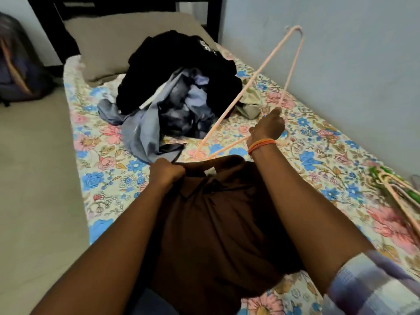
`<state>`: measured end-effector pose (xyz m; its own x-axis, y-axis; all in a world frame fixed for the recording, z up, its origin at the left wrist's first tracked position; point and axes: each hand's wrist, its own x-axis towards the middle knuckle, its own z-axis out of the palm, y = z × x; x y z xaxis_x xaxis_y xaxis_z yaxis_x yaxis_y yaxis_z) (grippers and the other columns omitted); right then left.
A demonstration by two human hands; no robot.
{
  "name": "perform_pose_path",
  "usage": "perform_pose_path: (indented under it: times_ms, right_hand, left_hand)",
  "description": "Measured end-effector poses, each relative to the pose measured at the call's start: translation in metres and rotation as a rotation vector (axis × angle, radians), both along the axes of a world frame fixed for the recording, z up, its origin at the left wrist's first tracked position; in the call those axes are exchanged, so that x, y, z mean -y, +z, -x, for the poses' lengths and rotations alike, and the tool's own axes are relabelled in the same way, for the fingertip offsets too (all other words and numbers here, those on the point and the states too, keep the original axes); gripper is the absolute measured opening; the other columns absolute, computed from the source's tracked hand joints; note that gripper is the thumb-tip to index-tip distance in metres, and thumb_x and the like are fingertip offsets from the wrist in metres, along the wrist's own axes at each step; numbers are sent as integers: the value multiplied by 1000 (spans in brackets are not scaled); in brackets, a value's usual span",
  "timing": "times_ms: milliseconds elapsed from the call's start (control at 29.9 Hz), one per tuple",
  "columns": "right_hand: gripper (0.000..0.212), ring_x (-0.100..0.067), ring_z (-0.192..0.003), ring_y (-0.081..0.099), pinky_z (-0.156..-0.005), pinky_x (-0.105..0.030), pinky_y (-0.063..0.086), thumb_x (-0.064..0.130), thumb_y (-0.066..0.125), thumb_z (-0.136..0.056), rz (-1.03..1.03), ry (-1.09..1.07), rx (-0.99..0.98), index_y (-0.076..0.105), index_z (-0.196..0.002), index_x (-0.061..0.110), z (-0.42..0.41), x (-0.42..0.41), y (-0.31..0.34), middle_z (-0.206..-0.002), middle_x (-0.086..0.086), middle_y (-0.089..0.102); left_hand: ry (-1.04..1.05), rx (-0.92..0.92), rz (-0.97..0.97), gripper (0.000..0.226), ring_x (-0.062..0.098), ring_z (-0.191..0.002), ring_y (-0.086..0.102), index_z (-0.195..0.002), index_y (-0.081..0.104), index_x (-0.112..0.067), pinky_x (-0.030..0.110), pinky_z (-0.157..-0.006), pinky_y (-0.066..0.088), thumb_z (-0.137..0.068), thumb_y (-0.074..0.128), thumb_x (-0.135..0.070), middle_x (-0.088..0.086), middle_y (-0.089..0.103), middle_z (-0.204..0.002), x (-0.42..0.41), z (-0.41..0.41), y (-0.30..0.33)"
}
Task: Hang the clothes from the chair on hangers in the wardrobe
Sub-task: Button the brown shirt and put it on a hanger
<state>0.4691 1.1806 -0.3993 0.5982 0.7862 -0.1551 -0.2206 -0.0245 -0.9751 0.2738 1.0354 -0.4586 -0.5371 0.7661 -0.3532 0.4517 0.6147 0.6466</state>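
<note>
The left hand grips the dark brown shirt's collar; the right hand's fingers clasp a pink plastic hanger. Beyond them, a heap of dark clothes awaits; nothing looks hung yet.

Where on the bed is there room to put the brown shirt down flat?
Bare sheet lies left of the brown shirt, below the clothes pile. Another bare strip runs along the wall, between the right hand and the spare hangers. The bed's middle is crowded with the pile and the pink hanger.
</note>
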Motion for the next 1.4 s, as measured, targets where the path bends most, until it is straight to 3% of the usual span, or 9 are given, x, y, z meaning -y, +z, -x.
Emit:
perform_pose_path:
  times_ms: [134,234,502,669,903,1003,1137,1237,1404]
  right_hand:
    - [40,-19,-71,54,-61,-33,43,35,38,-107,-35,-6,99,62,-99,3,19,-2,-4,-77,0,53]
    - [39,-25,-69,53,-67,-49,52,45,40,-102,-44,51,130,60,-85,16,28,9,-13,-72,0,53]
    - [38,-18,-60,46,-63,-45,46,37,40,-105,-79,58,250,56,-85,8,11,37,-16,-66,2,47]
    - [36,-17,-59,45,-66,-49,51,40,37,-106,-81,116,228,54,-86,14,9,46,-12,-66,1,46]
    - [30,-15,-57,36,-61,-37,38,41,40,-103,-256,257,237,49,-78,27,21,55,26,-65,6,39]
    - [33,-16,-58,38,-59,-36,37,46,44,-99,-303,372,346,48,-72,28,14,55,47,-59,11,41]
    - [39,-12,-48,36,-47,-30,37,38,45,-104,-323,599,435,46,-76,12,0,68,62,-57,4,38]
    - [46,-20,-51,41,-46,-27,39,35,45,-106,-375,752,558,49,-86,-7,-7,89,67,-64,-10,40]
    - [50,-14,-50,49,-57,-34,44,42,42,-105,-384,902,749,50,-77,2,-24,109,73,-58,-1,50]
  left_hand:
    - [23,50,-109,8,32,-61,64,-72,61,3,36,-47,54,-73,56,-4,17,62,-66,7,10,-1]
    - [-83,-244,-106,11,33,-83,53,-70,54,0,33,-49,31,-75,60,-8,20,58,-85,14,16,-4]
    - [-154,-431,-132,14,32,-81,60,-83,51,-7,35,-63,44,-84,65,-6,13,55,-85,34,-1,8]
    - [-124,-283,-339,16,21,-66,59,-85,70,-2,26,-57,38,-86,71,-18,5,59,-70,33,-2,28]
    - [-59,-198,-589,29,12,-55,47,-72,65,2,19,-52,30,-94,62,-17,3,55,-59,27,-11,85]
    - [6,-101,-656,33,24,-58,52,-72,62,2,34,-58,41,-96,60,-20,9,54,-61,26,-8,109]
    - [131,126,-639,35,24,-62,41,-67,49,-7,34,-62,33,-100,53,-19,9,46,-66,22,-5,137]
    - [210,340,-609,29,26,-69,52,-72,54,-11,34,-65,43,-99,48,-16,10,54,-74,21,-9,164]
    - [201,638,-581,23,24,-58,58,-85,59,-7,27,-52,50,-99,40,-10,11,62,-74,37,-11,214]
